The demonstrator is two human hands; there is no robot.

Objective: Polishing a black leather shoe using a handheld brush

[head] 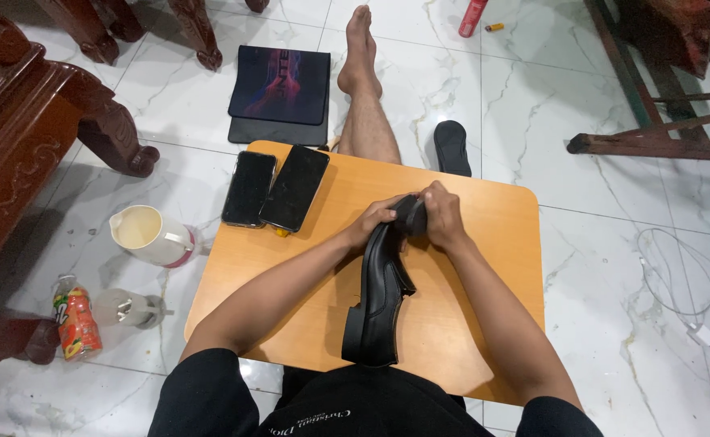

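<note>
On the small light-wood surface (484,267) with rounded corners, a black leather dress shoe (379,299) lies lengthwise, its heel toward the person and its toe lifted between both hands. At the toe end the left hand (373,220) curls its fingers round the near side of the shoe, gripping it, while the right hand (442,214) is closed over the toe from the far side, pressing a dark pad or cloth (411,213) against it; what that dark piece is cannot be told for certain. Toward the far left corner of the surface two black smartphones (275,188) lie side by side, screens dark, touching each other. Beyond them on the marble floor (614,243) rests a dark flat pad with a red and blue print (280,85). Left of the surface stand a cream plastic jug (148,235) and a lying orange drink bottle (76,321). A bare foot (360,48) stretches out past the far edge, with a black insole (452,147) just beside the leg.
</note>
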